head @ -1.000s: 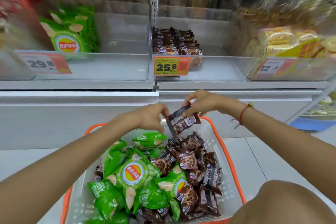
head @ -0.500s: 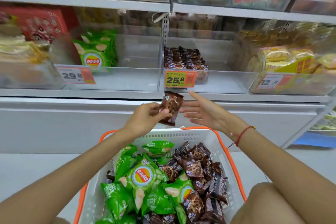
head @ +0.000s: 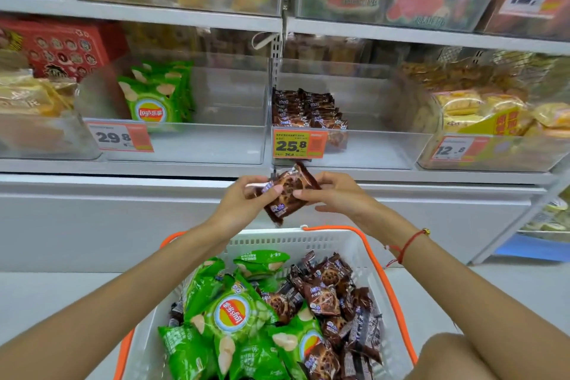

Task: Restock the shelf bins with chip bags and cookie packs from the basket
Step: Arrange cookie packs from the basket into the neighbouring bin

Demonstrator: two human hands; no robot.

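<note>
Head view: both hands meet above the basket [head: 308, 241], just below the shelf edge. Left hand [head: 243, 203] pinches a brown cookie pack [head: 285, 194] at its left side, thumb on the front. Right hand [head: 336, 194] pinches the same pack at its right end, remaining fingers loosely extended. The pack is tilted, held in the air, directly under the 25.8 price tag [head: 298, 144].

Middle bin [head: 370, 148] behind that tag holds rows of brown cookie packs [head: 305, 111] on its left side. Left bin [head: 200, 148], tagged 29.8, holds upright green chip bags [head: 154, 99].

The basket, white with an orange rim, holds green chip bags [head: 231, 318] on the left and brown cookie packs [head: 333, 296] on the right, piled loose.

Red string bracelet [head: 407, 244] on the right wrist. Right bin [head: 493, 160] holds yellow packs, possibly biscuits; blurred.
</note>
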